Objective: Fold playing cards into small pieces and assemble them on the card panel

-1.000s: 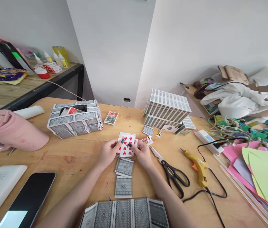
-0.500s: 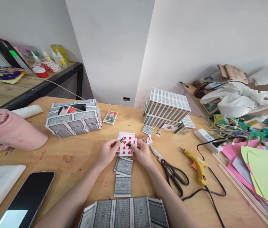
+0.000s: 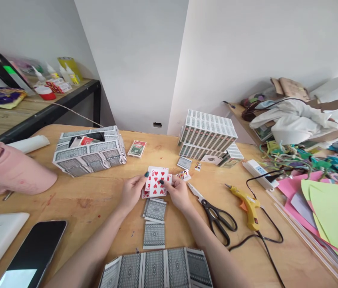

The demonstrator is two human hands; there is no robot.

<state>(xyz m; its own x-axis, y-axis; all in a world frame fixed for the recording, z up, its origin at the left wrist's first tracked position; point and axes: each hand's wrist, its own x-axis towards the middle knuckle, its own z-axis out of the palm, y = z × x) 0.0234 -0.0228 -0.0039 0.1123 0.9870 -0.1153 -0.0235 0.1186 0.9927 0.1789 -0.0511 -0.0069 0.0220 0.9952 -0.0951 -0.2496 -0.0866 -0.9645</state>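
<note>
Several playing cards (image 3: 158, 187) are held face up in a loose stack, with the nine of hearts on top. My left hand (image 3: 133, 191) pinches their left edge, thumb at the upper left corner. Across from it, my right hand (image 3: 177, 193) grips the right side, its thumb lying over the nine. Below the hands, grey-backed cards (image 3: 154, 235) lie face down in a short column. Nearest my body stands a piece covered in grey card backs (image 3: 154, 269), partly cut off by the frame. A face card (image 3: 183, 175) lies just beyond my right hand.
A card-covered box (image 3: 89, 156) and a boxed deck (image 3: 137, 148) stand at the back left; stacked card boxes (image 3: 207, 134) at the back right. Scissors (image 3: 217, 218), a yellow glue gun (image 3: 248, 208) and its cable lie right. A phone (image 3: 34, 252) and pink tumbler (image 3: 16, 168) are left.
My left thumb has slid from the face of the nine to its upper left corner, and that hand has drawn slightly left. The view has shifted a little.
</note>
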